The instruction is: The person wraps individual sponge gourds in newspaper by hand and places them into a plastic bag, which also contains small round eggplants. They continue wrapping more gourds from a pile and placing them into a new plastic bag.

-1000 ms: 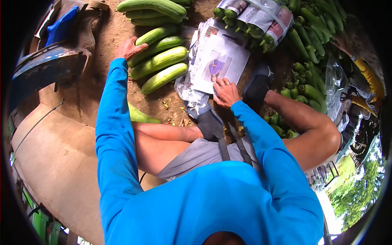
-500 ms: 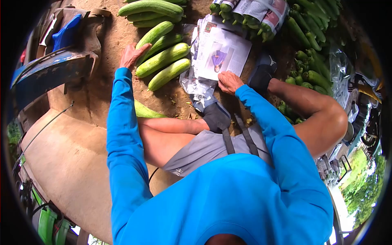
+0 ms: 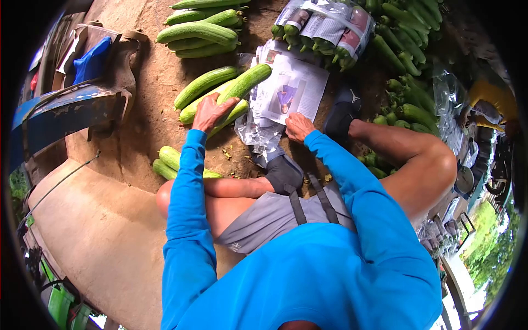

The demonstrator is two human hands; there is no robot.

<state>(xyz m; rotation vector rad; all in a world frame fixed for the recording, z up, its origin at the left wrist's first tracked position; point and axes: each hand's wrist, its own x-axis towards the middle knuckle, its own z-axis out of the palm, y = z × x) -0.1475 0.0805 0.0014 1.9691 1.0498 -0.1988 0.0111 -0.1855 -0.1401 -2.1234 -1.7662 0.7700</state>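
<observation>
My left hand (image 3: 214, 111) is closed around the lower end of a long green gourd (image 3: 250, 82). The gourd slants up to the right, and its far tip reaches over the left edge of the newspaper sheets (image 3: 294, 91). Other gourds (image 3: 204, 87) lie beside and beneath that hand. At the bottom edge of the stacked newspaper, my right hand (image 3: 298, 127) pinches the top sheet, which carries a printed picture. Crumpled clear plastic (image 3: 256, 133) pokes out below the paper's left side.
A bundle of gourds wrapped in newspaper (image 3: 327, 27) lies beyond the sheets. More gourds are piled at the far left (image 3: 198, 34), by my knee (image 3: 170, 158), and along the right (image 3: 421, 110). A blue metal frame (image 3: 66, 110) stands at left.
My left hand has moved right from the gourd group, bringing one gourd over toward the newspaper. The right hand stays at the paper's lower edge. The whole view has shifted slightly.
</observation>
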